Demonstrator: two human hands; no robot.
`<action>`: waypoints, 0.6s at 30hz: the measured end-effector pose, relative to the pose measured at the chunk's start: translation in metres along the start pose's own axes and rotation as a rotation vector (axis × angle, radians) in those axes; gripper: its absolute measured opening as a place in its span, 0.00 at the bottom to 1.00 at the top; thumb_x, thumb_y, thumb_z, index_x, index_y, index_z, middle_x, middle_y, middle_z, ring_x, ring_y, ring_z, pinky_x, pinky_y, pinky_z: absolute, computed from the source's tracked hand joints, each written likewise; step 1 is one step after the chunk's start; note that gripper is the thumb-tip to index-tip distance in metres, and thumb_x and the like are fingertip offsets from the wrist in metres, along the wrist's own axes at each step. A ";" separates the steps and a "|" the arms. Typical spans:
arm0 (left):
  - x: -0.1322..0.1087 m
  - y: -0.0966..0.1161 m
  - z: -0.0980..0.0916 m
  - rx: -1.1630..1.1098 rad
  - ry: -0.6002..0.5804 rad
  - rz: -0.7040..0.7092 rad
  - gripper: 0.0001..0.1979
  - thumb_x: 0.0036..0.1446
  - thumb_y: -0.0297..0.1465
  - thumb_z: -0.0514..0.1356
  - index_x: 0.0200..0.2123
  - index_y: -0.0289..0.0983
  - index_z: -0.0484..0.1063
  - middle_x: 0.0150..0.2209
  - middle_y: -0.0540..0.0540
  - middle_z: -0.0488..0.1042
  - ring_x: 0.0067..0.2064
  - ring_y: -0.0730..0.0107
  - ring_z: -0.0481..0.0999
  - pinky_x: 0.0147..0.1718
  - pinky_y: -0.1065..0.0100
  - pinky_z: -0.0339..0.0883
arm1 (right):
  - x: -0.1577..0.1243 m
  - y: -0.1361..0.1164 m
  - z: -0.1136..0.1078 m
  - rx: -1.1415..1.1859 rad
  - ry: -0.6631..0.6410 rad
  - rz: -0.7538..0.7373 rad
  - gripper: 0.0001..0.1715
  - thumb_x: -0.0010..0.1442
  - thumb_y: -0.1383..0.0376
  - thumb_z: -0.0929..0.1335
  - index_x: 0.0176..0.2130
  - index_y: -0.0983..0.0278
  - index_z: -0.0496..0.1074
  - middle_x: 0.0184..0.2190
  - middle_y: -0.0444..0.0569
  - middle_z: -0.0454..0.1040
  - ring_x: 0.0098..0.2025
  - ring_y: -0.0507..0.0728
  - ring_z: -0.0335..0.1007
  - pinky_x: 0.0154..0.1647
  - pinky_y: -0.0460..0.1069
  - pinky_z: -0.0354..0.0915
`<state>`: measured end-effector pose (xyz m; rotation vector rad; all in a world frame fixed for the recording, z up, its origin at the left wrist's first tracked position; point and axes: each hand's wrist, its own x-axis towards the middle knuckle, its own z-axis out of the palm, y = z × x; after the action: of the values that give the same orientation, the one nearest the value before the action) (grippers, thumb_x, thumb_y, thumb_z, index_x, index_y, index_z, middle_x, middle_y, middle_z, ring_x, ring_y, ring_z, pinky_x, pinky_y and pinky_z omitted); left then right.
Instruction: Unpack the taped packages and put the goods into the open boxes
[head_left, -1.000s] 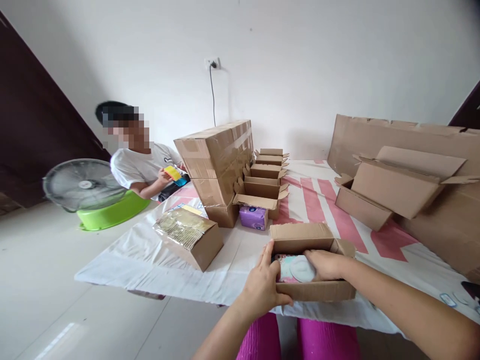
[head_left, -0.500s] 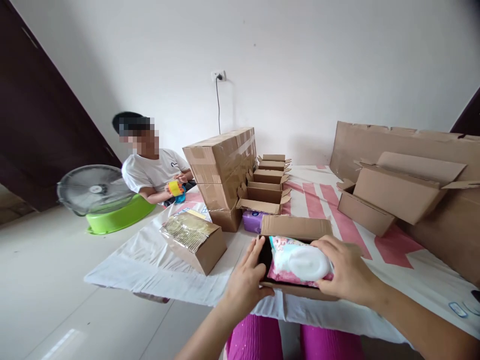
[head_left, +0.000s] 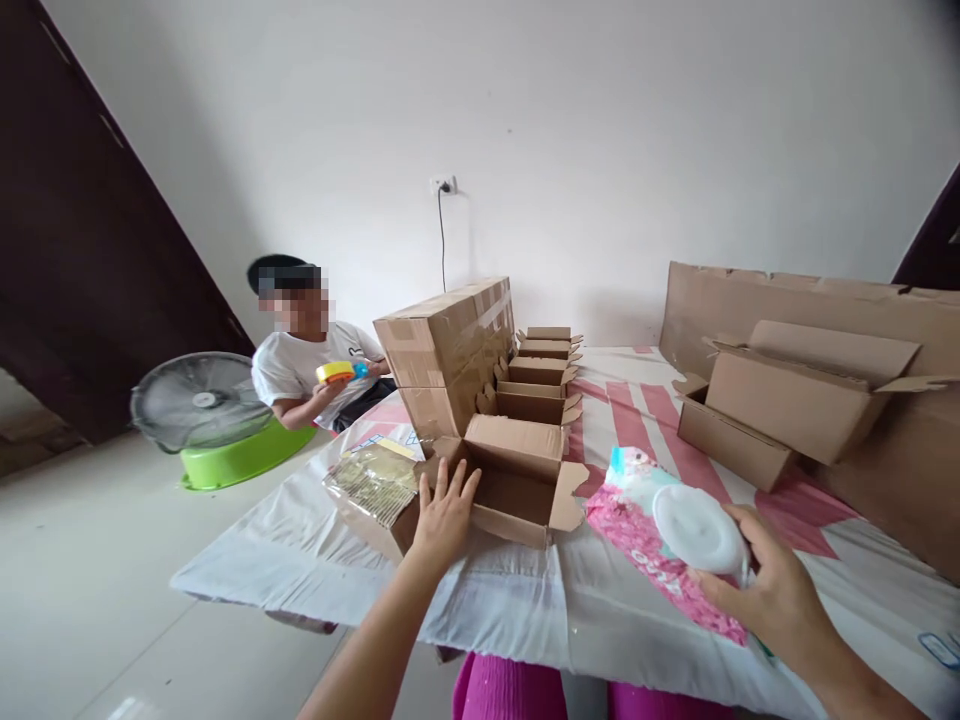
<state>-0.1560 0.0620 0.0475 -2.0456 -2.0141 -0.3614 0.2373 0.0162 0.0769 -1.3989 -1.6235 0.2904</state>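
Observation:
My right hand [head_left: 765,590] grips a pink and light-blue soft pack [head_left: 667,550] with a white oval lid, held above the table's front right part. Fingers spread, my left hand [head_left: 444,505] rests on the near left corner of an open cardboard box [head_left: 517,492]. That box has its flaps folded out, and its inside shows bare brown cardboard. Left of my left hand lies a box [head_left: 375,490] with a gold, shiny striped top. Behind the open box, a row of open cardboard boxes [head_left: 534,375] runs back toward the wall.
Taped cartons [head_left: 442,340] are stacked left of the row. More open boxes [head_left: 787,390] lean by a large cardboard sheet [head_left: 682,300] at right. A seated person [head_left: 307,360] holds a yellow and blue item near a fan [head_left: 196,400] and green tub [head_left: 244,455].
The soft pack has come out of the box and moved right in my right hand. The box and my left hand have shifted left. The person's yellow item has turned.

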 end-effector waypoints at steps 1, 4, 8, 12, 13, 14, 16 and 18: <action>-0.004 0.007 -0.001 -0.038 -0.002 -0.008 0.35 0.52 0.14 0.48 0.63 0.37 0.63 0.68 0.37 0.57 0.71 0.43 0.47 0.65 0.35 0.37 | -0.004 0.006 0.002 -0.015 0.001 -0.009 0.24 0.44 0.56 0.70 0.43 0.58 0.68 0.36 0.47 0.74 0.35 0.61 0.73 0.31 0.51 0.70; -0.020 0.037 -0.010 -0.325 0.028 0.055 0.34 0.53 0.17 0.50 0.64 0.38 0.61 0.68 0.38 0.59 0.71 0.47 0.47 0.66 0.38 0.38 | -0.012 0.019 0.006 -0.065 -0.018 -0.073 0.26 0.46 0.59 0.70 0.45 0.58 0.66 0.39 0.47 0.73 0.38 0.61 0.73 0.34 0.51 0.71; -0.033 0.089 -0.024 -1.114 -0.269 0.187 0.35 0.61 0.42 0.58 0.67 0.41 0.50 0.68 0.35 0.57 0.67 0.49 0.59 0.63 0.46 0.56 | -0.017 0.008 0.007 -0.085 -0.088 -0.273 0.29 0.45 0.67 0.70 0.47 0.57 0.63 0.42 0.49 0.71 0.42 0.61 0.72 0.40 0.52 0.71; -0.033 0.136 -0.035 -1.728 -0.577 0.185 0.55 0.40 0.52 0.72 0.65 0.38 0.50 0.61 0.31 0.66 0.60 0.44 0.69 0.57 0.48 0.64 | -0.020 -0.006 0.007 -0.043 -0.165 -0.481 0.35 0.43 0.72 0.70 0.51 0.56 0.62 0.44 0.50 0.69 0.47 0.63 0.71 0.46 0.54 0.71; -0.032 0.144 -0.037 -1.794 -0.567 0.151 0.53 0.38 0.51 0.73 0.63 0.38 0.54 0.59 0.33 0.69 0.59 0.44 0.70 0.57 0.49 0.64 | -0.021 -0.005 0.007 -0.036 -0.155 -0.501 0.37 0.44 0.72 0.71 0.53 0.56 0.62 0.46 0.51 0.68 0.49 0.63 0.70 0.48 0.55 0.70; -0.031 0.150 -0.038 -1.833 -0.528 0.106 0.50 0.38 0.49 0.74 0.60 0.37 0.57 0.57 0.34 0.71 0.58 0.45 0.71 0.56 0.49 0.65 | -0.021 -0.001 0.007 -0.030 -0.126 -0.500 0.39 0.45 0.70 0.72 0.55 0.55 0.61 0.49 0.53 0.67 0.51 0.65 0.69 0.50 0.56 0.69; -0.031 0.156 -0.039 -1.863 -0.426 0.025 0.45 0.38 0.47 0.75 0.57 0.38 0.62 0.55 0.36 0.73 0.57 0.45 0.72 0.56 0.51 0.66 | -0.022 0.010 0.010 0.023 -0.038 -0.414 0.47 0.47 0.60 0.76 0.60 0.55 0.56 0.57 0.57 0.62 0.59 0.70 0.63 0.56 0.61 0.66; -0.031 0.158 -0.039 -1.882 -0.351 -0.013 0.44 0.38 0.45 0.75 0.56 0.38 0.63 0.56 0.37 0.73 0.58 0.44 0.71 0.56 0.52 0.66 | -0.025 0.021 0.017 0.181 -0.010 -0.235 0.54 0.49 0.45 0.74 0.65 0.57 0.50 0.62 0.60 0.58 0.65 0.73 0.56 0.59 0.64 0.64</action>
<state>0.0013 0.0166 0.0733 -2.8542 -1.7661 -2.8768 0.2354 0.0080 0.0406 -1.0614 -1.7060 0.2980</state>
